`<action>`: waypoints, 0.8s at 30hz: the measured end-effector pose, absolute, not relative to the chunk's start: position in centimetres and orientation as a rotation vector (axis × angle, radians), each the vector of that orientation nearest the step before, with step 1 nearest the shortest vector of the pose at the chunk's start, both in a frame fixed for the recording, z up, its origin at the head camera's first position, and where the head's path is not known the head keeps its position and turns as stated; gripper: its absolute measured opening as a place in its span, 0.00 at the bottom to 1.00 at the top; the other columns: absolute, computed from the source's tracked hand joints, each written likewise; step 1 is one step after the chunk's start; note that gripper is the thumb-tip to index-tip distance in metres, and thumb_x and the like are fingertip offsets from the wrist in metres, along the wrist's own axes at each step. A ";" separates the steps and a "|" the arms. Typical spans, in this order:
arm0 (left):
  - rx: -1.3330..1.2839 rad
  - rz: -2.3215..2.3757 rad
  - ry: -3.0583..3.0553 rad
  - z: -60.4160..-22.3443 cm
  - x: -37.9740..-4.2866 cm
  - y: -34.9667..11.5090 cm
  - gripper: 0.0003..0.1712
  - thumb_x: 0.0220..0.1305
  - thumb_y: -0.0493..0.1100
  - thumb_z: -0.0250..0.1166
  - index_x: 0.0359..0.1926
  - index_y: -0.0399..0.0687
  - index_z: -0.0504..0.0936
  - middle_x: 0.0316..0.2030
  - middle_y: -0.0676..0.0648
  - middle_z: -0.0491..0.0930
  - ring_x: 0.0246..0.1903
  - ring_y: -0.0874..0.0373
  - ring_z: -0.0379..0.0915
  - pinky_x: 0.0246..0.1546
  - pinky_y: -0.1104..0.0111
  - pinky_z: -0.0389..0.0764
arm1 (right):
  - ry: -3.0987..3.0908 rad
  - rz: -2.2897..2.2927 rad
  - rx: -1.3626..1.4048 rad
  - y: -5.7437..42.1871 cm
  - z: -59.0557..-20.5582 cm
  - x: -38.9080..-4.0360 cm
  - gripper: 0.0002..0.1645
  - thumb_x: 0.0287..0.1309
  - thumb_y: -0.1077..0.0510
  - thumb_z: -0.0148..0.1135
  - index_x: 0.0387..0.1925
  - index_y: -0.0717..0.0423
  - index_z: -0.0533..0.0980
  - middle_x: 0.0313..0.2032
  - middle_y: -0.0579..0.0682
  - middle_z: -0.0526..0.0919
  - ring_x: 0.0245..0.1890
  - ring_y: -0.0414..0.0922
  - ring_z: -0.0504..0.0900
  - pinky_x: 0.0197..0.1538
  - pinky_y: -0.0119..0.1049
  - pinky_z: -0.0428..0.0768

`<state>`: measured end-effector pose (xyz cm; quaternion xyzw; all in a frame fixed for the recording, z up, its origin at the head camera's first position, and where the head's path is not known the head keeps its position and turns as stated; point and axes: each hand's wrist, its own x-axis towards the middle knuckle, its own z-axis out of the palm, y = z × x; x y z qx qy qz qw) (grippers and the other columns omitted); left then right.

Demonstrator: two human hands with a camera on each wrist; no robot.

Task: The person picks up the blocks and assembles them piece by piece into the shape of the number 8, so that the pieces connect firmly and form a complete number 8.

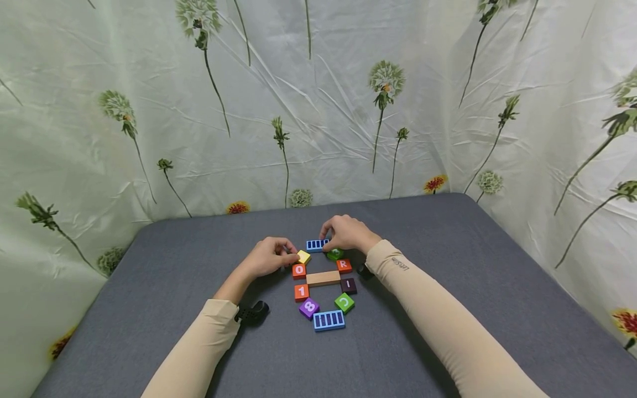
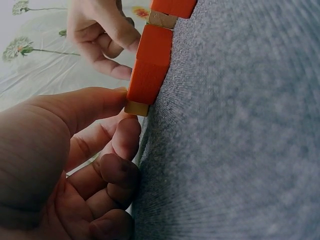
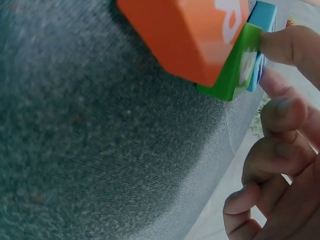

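Note:
My left hand [image 1: 266,257] is at the far left of a ring of blocks, its thumb and index finger pinching a yellow block [image 1: 303,256]. In the left wrist view, an orange block [image 2: 150,65] partly hides that yellow block. At the ring's far end, my right hand [image 1: 348,232] has thumb and index finger on opposite edges of a blue slotted block [image 1: 316,245]. A green block [image 3: 235,70] lies right by the thumb and partly covers the blue block in the right wrist view. The other right fingers are loosely bent.
A plain wooden bar [image 1: 323,278] crosses the ring. Around it lie orange blocks marked 0 [image 1: 299,271], 1 [image 1: 301,292] and R [image 1: 344,266], a dark block [image 1: 348,286], a purple 8 block [image 1: 309,308], a green C block [image 1: 344,302] and a second blue slotted block [image 1: 329,320].

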<state>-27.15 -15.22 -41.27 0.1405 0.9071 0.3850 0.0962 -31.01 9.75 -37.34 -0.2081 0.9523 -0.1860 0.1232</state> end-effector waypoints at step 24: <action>0.432 1.142 2.679 -41.2 -27.1 -15.3 0.09 0.72 0.48 0.72 0.42 0.48 0.88 0.24 0.53 0.80 0.24 0.59 0.71 0.29 0.66 0.71 | 2.676 -0.651 -0.733 10.1 -37.9 -31.4 0.12 0.67 0.51 0.74 0.49 0.49 0.88 0.26 0.43 0.77 0.25 0.37 0.71 0.30 0.30 0.68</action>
